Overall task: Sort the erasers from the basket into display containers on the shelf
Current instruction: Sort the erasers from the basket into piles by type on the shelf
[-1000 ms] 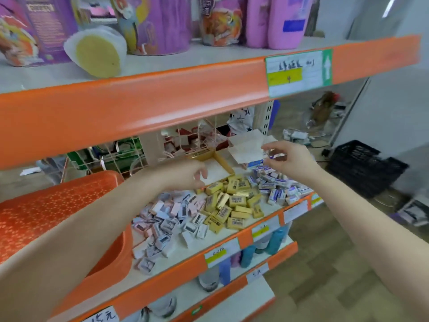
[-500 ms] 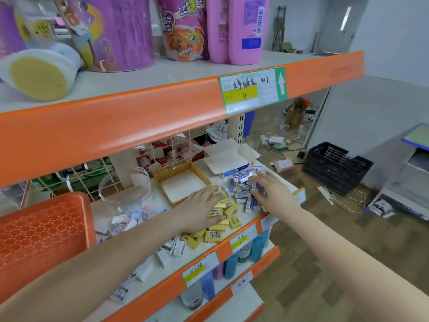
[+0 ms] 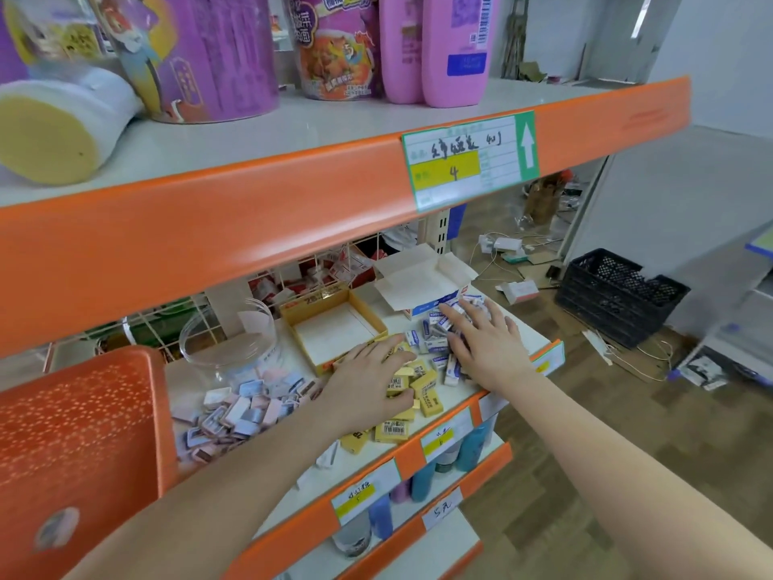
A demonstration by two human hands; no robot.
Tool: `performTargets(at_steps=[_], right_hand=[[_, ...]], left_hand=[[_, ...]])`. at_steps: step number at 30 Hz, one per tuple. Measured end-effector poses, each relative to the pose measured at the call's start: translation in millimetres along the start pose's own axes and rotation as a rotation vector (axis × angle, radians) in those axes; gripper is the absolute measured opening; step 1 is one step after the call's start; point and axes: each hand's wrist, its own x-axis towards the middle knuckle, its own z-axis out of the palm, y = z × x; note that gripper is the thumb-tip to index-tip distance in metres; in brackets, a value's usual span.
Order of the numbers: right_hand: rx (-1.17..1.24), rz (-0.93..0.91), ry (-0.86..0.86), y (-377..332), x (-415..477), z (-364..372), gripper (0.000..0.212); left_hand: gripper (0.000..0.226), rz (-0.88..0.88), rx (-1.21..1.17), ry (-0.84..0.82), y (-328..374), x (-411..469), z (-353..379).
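While the left hand (image 3: 368, 383) spreads its fingers over yellow erasers (image 3: 426, 391) and the right hand (image 3: 485, 345) presses straight fingers on blue-white erasers (image 3: 435, 341), gathering seems underway; next, scoop each pile into the yellow box (image 3: 334, 332) and white box (image 3: 418, 278) just beyond the fingertips.

Two slender bare forearms (image 3: 251, 475), left grip (image 3: 368, 383) and right grip (image 3: 485, 345) likewise bare

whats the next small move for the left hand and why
Probably close the left hand around a few of the yellow block erasers beneath it and lift them into the open yellow cardboard box just behind. The hand lies spread on top of that pile without a clear grip, the box looks empty, and its colour matches those erasers.
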Motion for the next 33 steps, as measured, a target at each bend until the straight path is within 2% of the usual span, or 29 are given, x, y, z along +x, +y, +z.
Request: performTargets(at_steps=[6, 11, 18, 24, 28, 33], right_hand=[[0.100, 0.029, 0.073, -1.6, -1.5, 3.6, 0.054], [0.059, 0.043, 0.184, -8.2, -9.4, 12.9, 0.057], [-0.017, 0.019, 0.116, -11.3, -15.1, 14.6, 0.067], [-0.034, -0.002, 0.057, -12.3, -12.1, 11.6, 0.067], [0.030, 0.006, 0.039, -11.7, -10.3, 11.1, 0.062], [0.133, -0.002, 0.149, -26.4, -9.0, -2.9, 0.053]], left_hand=[[0.066, -0.087, -0.108, 0.072, 3.5, 0.4, 5.4], [0.077, -0.084, -0.096, 0.089, 3.1, 1.0, 6.1], [0.080, -0.071, -0.046, 0.089, 1.9, 1.1, 9.2], [0.073, -0.071, -0.050, 0.111, 1.7, 0.4, 9.6], [0.054, -0.090, -0.052, 0.131, 4.8, -0.5, 9.0], [0.048, -0.107, -0.112, 0.084, 4.5, -1.5, 3.7]])
